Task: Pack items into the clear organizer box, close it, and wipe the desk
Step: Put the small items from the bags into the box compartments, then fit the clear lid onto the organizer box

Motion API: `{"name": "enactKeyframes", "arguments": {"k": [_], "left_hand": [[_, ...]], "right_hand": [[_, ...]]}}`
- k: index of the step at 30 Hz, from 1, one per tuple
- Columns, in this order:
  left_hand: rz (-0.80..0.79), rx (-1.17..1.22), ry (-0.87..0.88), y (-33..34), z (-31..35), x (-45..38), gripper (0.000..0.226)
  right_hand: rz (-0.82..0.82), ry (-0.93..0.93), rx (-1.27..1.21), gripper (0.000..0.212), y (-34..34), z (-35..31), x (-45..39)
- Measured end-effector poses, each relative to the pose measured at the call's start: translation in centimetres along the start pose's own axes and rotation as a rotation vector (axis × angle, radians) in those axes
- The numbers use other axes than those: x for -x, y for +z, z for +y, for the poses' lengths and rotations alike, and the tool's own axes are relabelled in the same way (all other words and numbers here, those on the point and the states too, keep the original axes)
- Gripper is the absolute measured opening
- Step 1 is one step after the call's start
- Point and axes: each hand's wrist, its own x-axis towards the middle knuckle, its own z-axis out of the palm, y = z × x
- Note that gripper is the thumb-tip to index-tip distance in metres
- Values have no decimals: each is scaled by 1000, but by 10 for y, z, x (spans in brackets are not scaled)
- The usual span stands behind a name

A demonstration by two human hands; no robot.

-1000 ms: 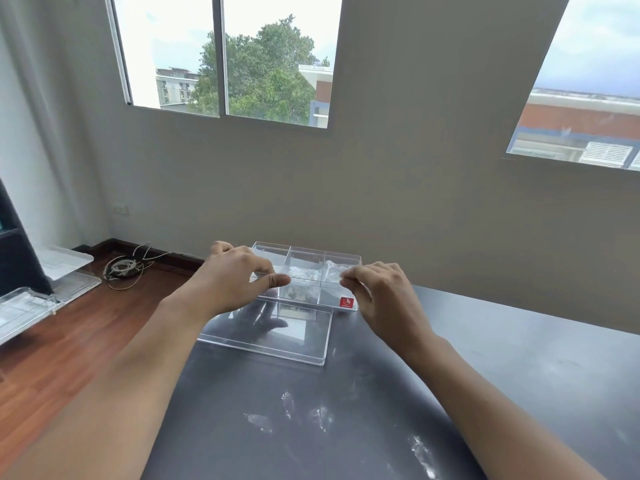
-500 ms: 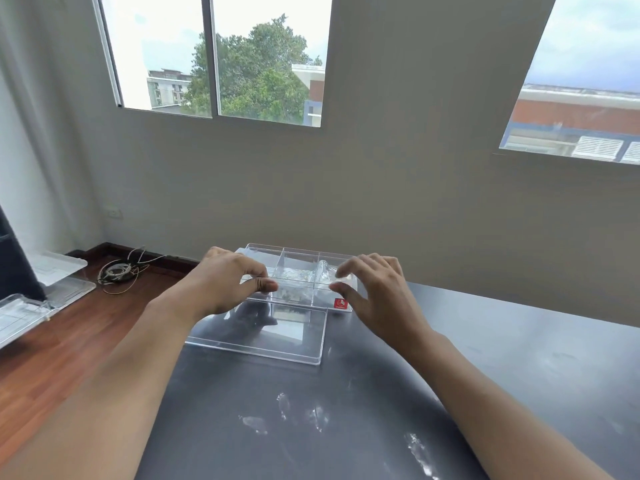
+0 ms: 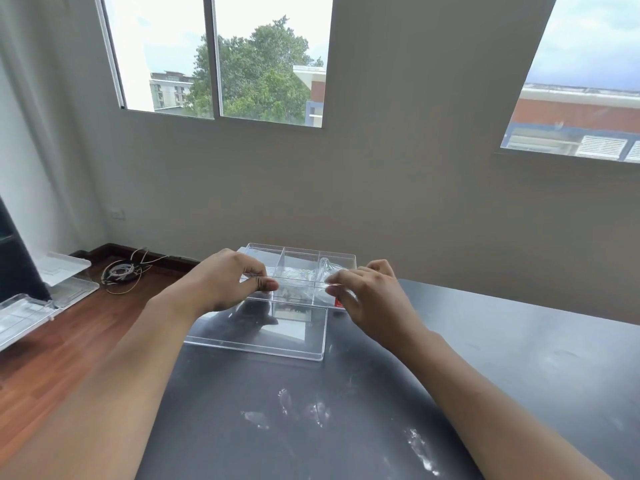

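Stretching a clear wrapped item [image 3: 304, 271] between both hands, my left hand [image 3: 225, 282] at nine o'clock and right hand [image 3: 370, 299] at three pinched its ends so it would drop flat into the organizer box [image 3: 301, 251], whose lid [image 3: 256, 330] lay at six o'clock on the desk [image 3: 485, 341].

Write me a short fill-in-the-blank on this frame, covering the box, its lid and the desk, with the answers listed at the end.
1. The clear organizer box is divided into ____ compartments.
2. The flat clear lid lies on the desk on the box's ____ side, toward the camera.
3. The left hand and right hand both hold a clear ____ bag over the box.
4. The dark desk in front of the lid shows ____ smudges.

Missing words: six; near; plastic; white
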Motion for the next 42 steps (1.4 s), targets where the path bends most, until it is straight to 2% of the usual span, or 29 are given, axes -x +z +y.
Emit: {"name": "enactKeyframes", "arguments": {"k": [5,10,14,15,17,19,23,26,29,31,34,38,42], "left_hand": [[-8,-11,0,1,5,1,54],[-28,-21,-6,4,-1,1,55],[-30,9,5,6,1,3,43],[-25,30,18,5,2,5,47],[36,27,80,4,4,9,70],[123,-13,129,4,6,16,75],[248,-60,183,3,13,48,52],[340,-118,220,2,9,73,36],[335,-137,215,5,5,92,41],[273,-163,235,10,6,101,49],[222,-197,278,16,10,106,41],[292,-165,316,18,10,108,24],[323,-171,352,19,10,108,20]], "right_hand": [[-36,-1,68,21,5,-6,1],[-24,0,54,18,7,-3,6],[-56,6,41,18,8,-5,4],[-65,5,27,18,7,-6,3],[-72,9,-22,16,2,-8,0],[-79,15,-46,21,-3,-12,0],[11,-60,-23,21,-17,-21,0],[-15,-189,-62,31,-29,-27,2],[-148,-270,-100,42,-35,-34,7],[-237,-287,-133,45,-34,-40,9],[-312,-289,-187,40,-30,-49,10],[-323,-293,-202,30,-25,-52,11],[-341,-287,-214,22,-23,-54,14]]}}
